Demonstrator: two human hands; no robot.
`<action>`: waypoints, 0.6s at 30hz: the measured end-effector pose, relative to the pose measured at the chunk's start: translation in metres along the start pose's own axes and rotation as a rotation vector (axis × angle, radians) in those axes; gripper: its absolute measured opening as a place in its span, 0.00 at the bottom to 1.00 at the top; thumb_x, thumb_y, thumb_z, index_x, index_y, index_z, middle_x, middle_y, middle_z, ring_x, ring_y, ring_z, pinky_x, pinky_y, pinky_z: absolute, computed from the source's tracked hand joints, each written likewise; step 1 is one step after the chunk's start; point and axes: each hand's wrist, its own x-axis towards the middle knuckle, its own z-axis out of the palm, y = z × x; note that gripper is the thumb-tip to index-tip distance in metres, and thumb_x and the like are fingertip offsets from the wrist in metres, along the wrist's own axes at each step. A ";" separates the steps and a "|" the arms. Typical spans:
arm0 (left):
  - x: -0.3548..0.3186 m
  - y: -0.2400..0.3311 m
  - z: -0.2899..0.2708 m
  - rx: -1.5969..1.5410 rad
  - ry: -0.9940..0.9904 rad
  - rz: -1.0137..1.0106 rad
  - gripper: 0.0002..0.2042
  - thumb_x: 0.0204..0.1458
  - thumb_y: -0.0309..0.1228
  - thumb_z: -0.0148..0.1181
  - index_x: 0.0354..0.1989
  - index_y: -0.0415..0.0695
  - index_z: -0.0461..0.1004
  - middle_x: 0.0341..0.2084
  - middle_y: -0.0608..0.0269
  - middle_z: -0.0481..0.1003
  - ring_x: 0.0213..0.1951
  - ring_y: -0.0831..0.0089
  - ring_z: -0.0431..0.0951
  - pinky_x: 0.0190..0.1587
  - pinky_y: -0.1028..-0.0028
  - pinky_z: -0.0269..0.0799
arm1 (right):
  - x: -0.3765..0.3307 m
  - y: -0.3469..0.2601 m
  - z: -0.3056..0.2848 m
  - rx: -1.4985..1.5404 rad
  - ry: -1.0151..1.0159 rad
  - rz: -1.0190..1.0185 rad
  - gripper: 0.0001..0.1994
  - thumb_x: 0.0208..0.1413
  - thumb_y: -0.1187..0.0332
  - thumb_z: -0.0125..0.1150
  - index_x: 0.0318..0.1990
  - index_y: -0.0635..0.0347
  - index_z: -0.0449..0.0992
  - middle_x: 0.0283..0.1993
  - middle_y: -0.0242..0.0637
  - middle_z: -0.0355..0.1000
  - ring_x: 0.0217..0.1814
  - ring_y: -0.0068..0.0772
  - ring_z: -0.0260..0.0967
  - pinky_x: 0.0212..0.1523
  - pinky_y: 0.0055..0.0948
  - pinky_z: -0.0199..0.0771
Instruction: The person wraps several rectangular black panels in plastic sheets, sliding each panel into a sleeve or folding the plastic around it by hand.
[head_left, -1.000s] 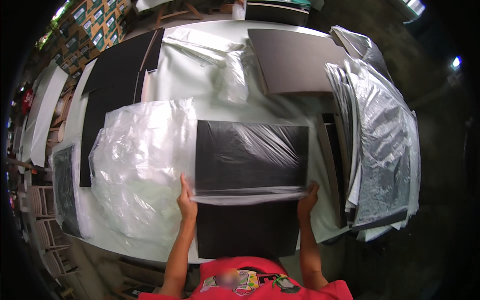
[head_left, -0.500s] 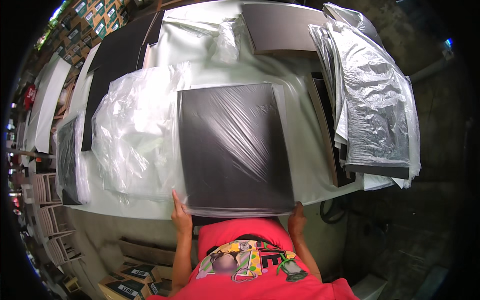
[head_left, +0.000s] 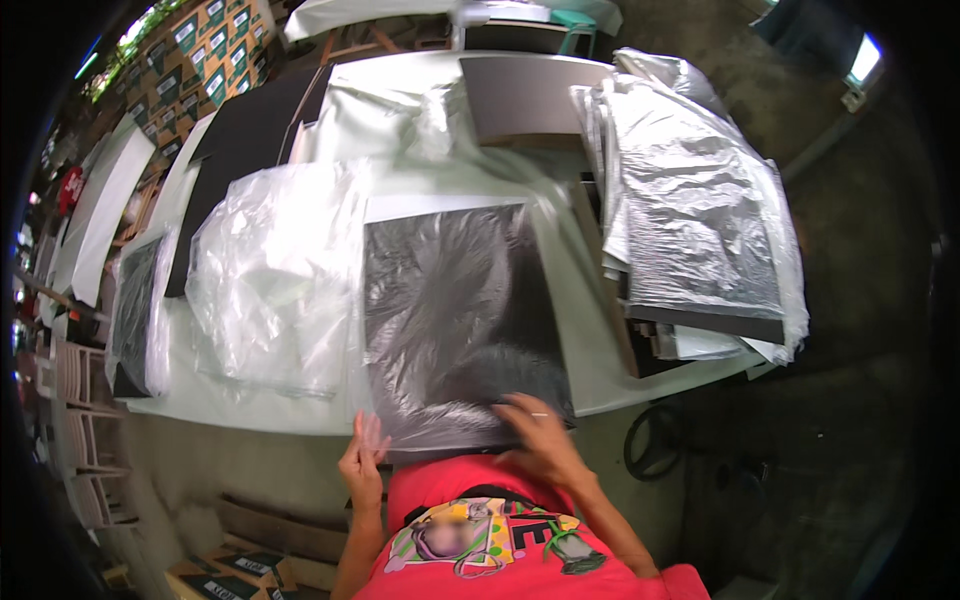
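Note:
A dark flat board [head_left: 450,310] lies before me on the table, inside a clear plastic bag [head_left: 410,415] that wrinkles over its surface. At the near left corner, my left hand [head_left: 364,465] pinches the edge of the bag, with a bit of film showing at the fingertips. My right hand [head_left: 540,435] rests on the near right part of the wrapped board, fingers stretched out over the film. A white sheet edge [head_left: 430,205] shows beyond the board's far side.
Left of the board lies a heap of clear plastic bags [head_left: 280,280]. Bagged boards [head_left: 700,200] are stacked at the right, a grey-brown board [head_left: 525,95] behind them. Black panels [head_left: 255,120] line the far left. Cartons [head_left: 235,570] stand below the pale-covered table [head_left: 250,412].
My right hand has left the near right corner and moved inward onto the film. The wrapped board has come slightly nearer, its film now more crumpled. The view has tilted up.

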 end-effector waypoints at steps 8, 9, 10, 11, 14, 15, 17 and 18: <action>-0.034 0.138 0.089 0.060 -0.346 0.533 0.19 0.56 0.20 0.34 0.57 0.33 0.61 0.51 0.38 0.66 0.50 0.58 0.73 0.45 0.68 0.74 | 0.046 -0.032 0.011 -0.053 0.372 -0.400 0.22 0.46 0.81 0.50 0.53 0.73 0.64 0.53 0.53 0.66 0.53 0.46 0.68 0.48 0.34 0.72; -0.036 0.143 0.086 0.088 -0.483 0.708 0.20 0.54 0.18 0.37 0.56 0.34 0.63 0.51 0.37 0.66 0.49 0.56 0.73 0.42 0.69 0.74 | 0.052 -0.028 -0.008 -0.098 0.526 -0.470 0.23 0.44 0.83 0.50 0.53 0.72 0.65 0.50 0.52 0.68 0.43 0.44 0.72 0.37 0.32 0.74; -0.034 0.148 0.083 0.122 -0.620 0.878 0.20 0.52 0.16 0.39 0.55 0.35 0.64 0.51 0.37 0.66 0.48 0.54 0.74 0.40 0.70 0.75 | 0.051 -0.021 -0.026 -0.313 0.714 -0.426 0.21 0.46 0.83 0.50 0.51 0.72 0.67 0.48 0.53 0.70 0.37 0.43 0.72 0.31 0.30 0.72; -0.032 0.156 0.081 0.161 -0.757 1.050 0.20 0.50 0.14 0.42 0.54 0.35 0.66 0.51 0.36 0.66 0.47 0.51 0.74 0.37 0.70 0.76 | 0.048 0.011 -0.044 -0.341 0.844 -0.344 0.17 0.48 0.82 0.49 0.48 0.72 0.68 0.46 0.51 0.71 0.36 0.39 0.72 0.31 0.27 0.71; -0.011 0.148 0.073 0.421 -0.514 1.010 0.21 0.47 0.15 0.47 0.52 0.38 0.68 0.51 0.39 0.66 0.47 0.51 0.74 0.33 0.71 0.74 | 0.029 0.038 -0.154 -0.635 1.382 -0.024 0.14 0.53 0.76 0.54 0.47 0.70 0.71 0.44 0.45 0.72 0.44 0.38 0.71 0.42 0.31 0.73; 0.008 0.142 0.073 0.455 -0.398 1.017 0.21 0.47 0.17 0.49 0.53 0.38 0.67 0.52 0.42 0.67 0.48 0.51 0.73 0.36 0.70 0.74 | 0.030 0.017 -0.184 -0.394 1.506 0.202 0.14 0.53 0.77 0.54 0.48 0.70 0.71 0.44 0.44 0.72 0.46 0.37 0.70 0.43 0.30 0.72; 0.061 0.120 0.061 0.610 -0.216 1.039 0.23 0.47 0.21 0.53 0.55 0.40 0.65 0.55 0.46 0.64 0.54 0.50 0.67 0.45 0.65 0.70 | 0.024 0.021 -0.227 -0.026 1.749 0.231 0.15 0.51 0.74 0.57 0.46 0.69 0.72 0.43 0.45 0.72 0.41 0.35 0.70 0.42 0.32 0.72; 0.091 0.107 0.050 0.745 -0.142 1.048 0.26 0.46 0.23 0.56 0.57 0.41 0.63 0.57 0.47 0.61 0.58 0.50 0.62 0.51 0.61 0.66 | 0.015 0.054 -0.245 0.322 1.815 0.068 0.15 0.50 0.71 0.58 0.45 0.70 0.73 0.44 0.47 0.72 0.42 0.36 0.70 0.43 0.32 0.72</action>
